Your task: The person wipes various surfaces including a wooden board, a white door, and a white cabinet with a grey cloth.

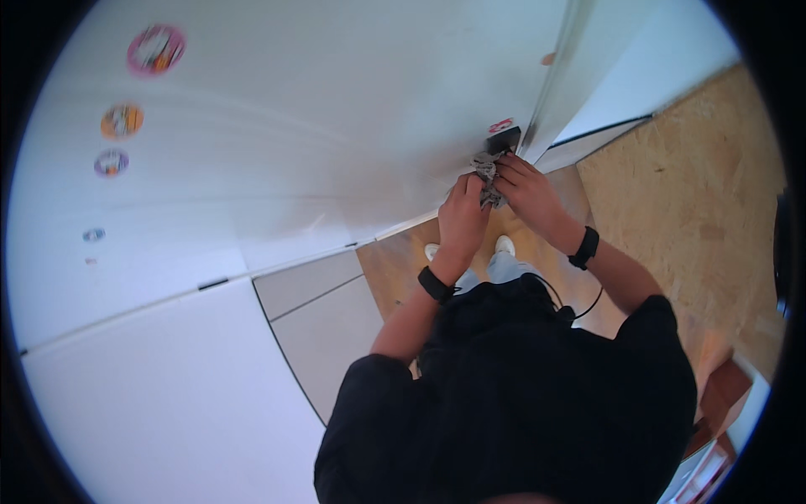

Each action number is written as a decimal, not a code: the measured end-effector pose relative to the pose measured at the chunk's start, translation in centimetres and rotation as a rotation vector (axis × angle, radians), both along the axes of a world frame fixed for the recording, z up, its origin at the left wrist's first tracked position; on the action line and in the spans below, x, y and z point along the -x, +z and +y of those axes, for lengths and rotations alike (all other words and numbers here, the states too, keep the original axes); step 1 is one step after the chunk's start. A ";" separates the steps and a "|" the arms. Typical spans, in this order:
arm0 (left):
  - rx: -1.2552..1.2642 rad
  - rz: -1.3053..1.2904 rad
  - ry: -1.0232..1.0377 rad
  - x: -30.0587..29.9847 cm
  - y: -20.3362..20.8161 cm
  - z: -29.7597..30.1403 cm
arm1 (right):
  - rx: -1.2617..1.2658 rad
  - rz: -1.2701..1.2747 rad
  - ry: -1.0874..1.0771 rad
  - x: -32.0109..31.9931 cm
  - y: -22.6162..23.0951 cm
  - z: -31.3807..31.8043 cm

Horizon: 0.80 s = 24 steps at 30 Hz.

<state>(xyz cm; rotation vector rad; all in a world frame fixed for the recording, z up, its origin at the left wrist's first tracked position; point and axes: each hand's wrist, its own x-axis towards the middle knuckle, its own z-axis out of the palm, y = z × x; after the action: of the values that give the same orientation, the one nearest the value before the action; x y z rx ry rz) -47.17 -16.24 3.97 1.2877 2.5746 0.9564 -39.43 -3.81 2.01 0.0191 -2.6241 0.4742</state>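
Observation:
Both of my hands are raised in front of me, close to the white upright panel. A crumpled grey cloth (486, 166) is bunched between them. My left hand (464, 212) is closed on its left side, with the fingertips pressed into the folds. From the right, my right hand (531, 193) grips the same cloth, its fingers reaching up to a small black fixture (505, 141) on the panel near its right edge. The cloth's upper end lies right by this fixture; whether it touches it I cannot tell. A black band sits on each wrist.
The white panel (336, 92) fills the upper left, with several round coloured stickers (156, 49) on it. A lower white surface (151, 378) adjoins it. At right is a wood-patterned surface (672, 202), with a reddish-brown box-like object (724, 391) at lower right. A black cable (590, 304) loops by my waist.

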 end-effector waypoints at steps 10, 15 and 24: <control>0.071 -0.046 -0.022 2.1 0.3 -2.9 | 0.072 -0.023 -0.010 2.2 0.1 -2.4; 0.074 -0.104 0.132 3.4 -1.7 -7.9 | 0.060 -0.098 0.176 5.3 -1.3 -6.3; 0.295 -0.205 0.502 2.5 -2.8 -26.0 | 0.384 -0.432 0.613 7.6 -4.6 -22.6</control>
<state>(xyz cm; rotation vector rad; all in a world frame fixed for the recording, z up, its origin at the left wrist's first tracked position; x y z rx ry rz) -49.69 -42.26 1.20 0.4528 2.7822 0.6810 -47.02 -26.36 -2.59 0.6775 -2.8546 1.3099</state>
